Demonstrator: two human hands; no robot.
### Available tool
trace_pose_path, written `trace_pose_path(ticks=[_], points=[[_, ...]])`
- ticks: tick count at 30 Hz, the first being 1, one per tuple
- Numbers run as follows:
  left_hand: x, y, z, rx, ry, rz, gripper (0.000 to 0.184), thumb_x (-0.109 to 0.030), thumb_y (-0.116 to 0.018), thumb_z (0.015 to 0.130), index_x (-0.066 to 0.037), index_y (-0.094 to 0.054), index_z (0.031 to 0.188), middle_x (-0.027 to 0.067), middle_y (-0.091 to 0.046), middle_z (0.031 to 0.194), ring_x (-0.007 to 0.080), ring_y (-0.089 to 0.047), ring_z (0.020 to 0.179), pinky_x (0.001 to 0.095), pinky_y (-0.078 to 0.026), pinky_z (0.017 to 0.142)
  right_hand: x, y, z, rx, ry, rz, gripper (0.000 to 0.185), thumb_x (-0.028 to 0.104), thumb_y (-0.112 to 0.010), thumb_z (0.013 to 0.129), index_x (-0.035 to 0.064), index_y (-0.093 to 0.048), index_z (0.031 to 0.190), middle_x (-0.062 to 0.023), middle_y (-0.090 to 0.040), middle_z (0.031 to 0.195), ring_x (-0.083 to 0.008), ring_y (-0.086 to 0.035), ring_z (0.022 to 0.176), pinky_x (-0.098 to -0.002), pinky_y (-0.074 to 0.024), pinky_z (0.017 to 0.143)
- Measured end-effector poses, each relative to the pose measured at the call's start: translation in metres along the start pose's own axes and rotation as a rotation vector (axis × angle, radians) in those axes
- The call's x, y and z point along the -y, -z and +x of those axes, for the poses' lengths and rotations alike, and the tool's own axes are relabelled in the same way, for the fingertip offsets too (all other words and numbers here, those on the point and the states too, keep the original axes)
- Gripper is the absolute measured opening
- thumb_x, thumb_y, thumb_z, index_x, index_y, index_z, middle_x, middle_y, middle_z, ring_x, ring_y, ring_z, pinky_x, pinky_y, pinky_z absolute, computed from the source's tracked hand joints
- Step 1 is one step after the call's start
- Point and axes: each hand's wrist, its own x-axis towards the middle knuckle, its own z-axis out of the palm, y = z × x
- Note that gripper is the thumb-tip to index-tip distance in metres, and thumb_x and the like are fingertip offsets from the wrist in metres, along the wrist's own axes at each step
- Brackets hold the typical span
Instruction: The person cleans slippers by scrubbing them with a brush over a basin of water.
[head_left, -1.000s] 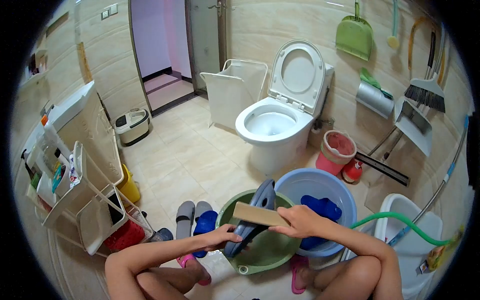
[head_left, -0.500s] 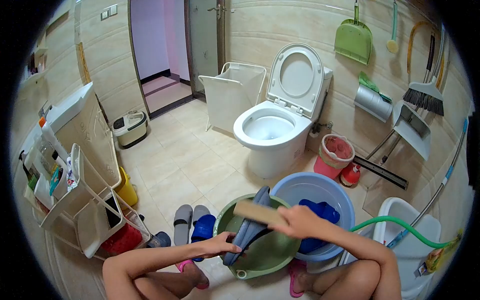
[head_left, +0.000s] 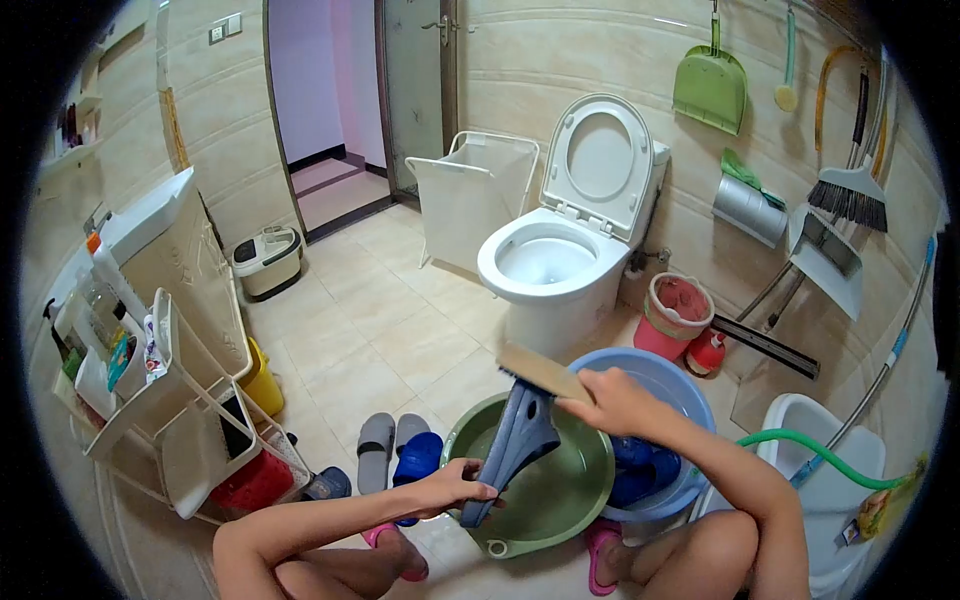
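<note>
Sitting low with bare knees apart, wearing pink slippers (head_left: pixel 600 538) on either side of a green basin (head_left: pixel 565 490). Pinching the lower end of a slate-blue slipper (head_left: pixel 517 437) in the left hand (head_left: pixel 455 488), with thumb on the near edge and fingertips mostly tucked out of sight. Holding that slipper tilted above the basin, with its upper end raised toward the toilet. Gripping a wooden brush (head_left: pixel 546 372) in the right hand (head_left: pixel 617 402), with fingers closed around one end, and setting its bristled end at the slipper's upper tip (touching, by the look of it, though hard to be certain). Apparently partway through scrubbing this one, so not finished. Just beyond to the right, royal-blue slippers (head_left: pixel 642 472) lying in a light-blue basin (head_left: pixel 672 374); impossible to tell from here whether already brushed or only set aside. To the left, on the floor, grey slippers (head_left: pixel 375 447) and a blue slipper (head_left: pixel 418 458) partly covering one of them, out of the basins and perhaps left to do. Farther back, a pink bin (head_left: pixel 658 333), then the toilet (head_left: pixel 560 290) with lid raised, and farthest, a white hamper (head_left: pixel 462 210) near the doorway.
</note>
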Motion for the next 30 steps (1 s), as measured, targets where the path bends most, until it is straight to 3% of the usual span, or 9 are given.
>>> trace_pose_path(ticks=[2,6,8,11,14,16,18,24,30], points=[[-0.003,-0.001,-0.004,0.026,-0.02,-0.042,0.059,-0.016,-0.068,0.083,0.007,-0.038,0.128,0.0136,-0.054,0.115,0.0238,-0.062,0.105,0.0355,-0.056,0.079,0.005,0.001,0.0,-0.104,-0.037,-0.024,0.051,0.051,-0.058,0.086,0.0,-0.059,0.083,-0.025,-0.06,0.066,-0.0431,-0.061,0.064,-0.0491,-0.05,0.06],[-0.004,-0.002,-0.007,0.001,-0.035,-0.099,0.057,-0.015,-0.068,0.083,0.007,-0.039,0.127,0.0131,-0.054,0.115,0.0246,-0.062,0.104,0.0367,-0.056,0.08,0.058,-0.01,-0.027,0.226,0.203,-0.052,0.048,0.049,-0.057,0.086,0.0012,-0.055,0.085,-0.0241,-0.06,0.065,-0.0426,-0.062,0.064,-0.0502,-0.0506,0.06],[-0.002,-0.004,-0.011,-0.019,-0.113,-0.057,0.055,-0.015,-0.068,0.083,0.006,-0.04,0.126,0.0129,-0.054,0.115,0.0255,-0.062,0.104,0.0383,-0.056,0.08,0.052,-0.01,-0.023,0.173,0.201,-0.068,0.051,0.052,-0.056,0.086,0.0005,-0.057,0.085,-0.024,-0.061,0.066,-0.0423,-0.062,0.063,-0.0499,-0.0509,0.06],[0.001,0.001,-0.014,-0.056,-0.025,-0.179,0.051,-0.013,-0.066,0.084,0.006,-0.041,0.125,0.014,-0.054,0.116,0.0266,-0.062,0.104,0.0391,-0.056,0.081,0.024,0.003,0.003,-0.005,-0.097,-0.142,0.057,0.057,-0.057,0.084,-0.0006,-0.061,0.084,-0.0238,-0.062,0.069,-0.0411,-0.063,0.064,-0.0495,-0.0511,0.059],[-0.001,0.004,-0.018,-0.107,0.001,-0.169,0.052,-0.013,-0.066,0.084,0.006,-0.04,0.126,0.0144,-0.053,0.117,0.0265,-0.062,0.104,0.0376,-0.055,0.079,0.04,-0.003,-0.001,0.082,-0.084,-0.143,0.056,0.055,-0.056,0.084,-0.0004,-0.06,0.088,-0.0245,-0.063,0.07,-0.0413,-0.064,0.068,-0.0498,-0.051,0.06],[0.01,0.007,-0.018,-0.098,-0.144,-0.065,0.057,-0.015,-0.068,0.083,0.007,-0.041,0.128,0.0142,-0.056,0.114,0.0228,-0.063,0.101,0.0351,-0.054,0.078,0.059,-0.032,-0.022,0.14,0.211,-0.053,0.046,0.049,-0.059,0.086,0.0026,-0.058,0.086,-0.0211,-0.059,0.062,-0.04,-0.061,0.06,-0.048,-0.0492,0.056],[0.022,0.017,-0.015,-0.08,-0.26,0.054,0.061,-0.019,-0.07,0.08,0.008,-0.043,0.128,0.0133,-0.06,0.109,0.0187,-0.064,0.096,0.0316,-0.054,0.075,0.078,-0.029,-0.027,0.332,0.205,-0.117,0.048,0.049,-0.056,0.086,0.0021,-0.057,0.094,-0.0219,-0.064,0.072,-0.0413,-0.064,0.067,-0.05,-0.0517,0.063],[0.011,0.017,-0.02,-0.302,-0.082,0.154,0.064,-0.024,-0.076,0.074,0.009,-0.048,0.122,0.0107,-0.062,0.103,0.0136,-0.063,0.083,0.0266,-0.052,0.066,0.046,-0.015,0.0,0.012,-0.011,-0.162,0.047,0.049,-0.056,0.086,0.0016,-0.058,0.089,-0.0226,-0.062,0.068,-0.0423,-0.062,0.064,-0.0499,-0.0506,0.059],[0.006,-0.001,-0.019,-0.275,-0.134,0.144,0.07,-0.026,-0.078,0.074,0.009,-0.046,0.124,0.0104,-0.06,0.109,0.0145,-0.06,0.093,0.0287,-0.05,0.077,0.068,-0.021,-0.001,0.167,0.21,-0.078,0.047,0.049,-0.056,0.087,0.0014,-0.057,0.087,-0.0227,-0.061,0.065,-0.0421,-0.062,0.063,-0.0503,-0.0501,0.058]])
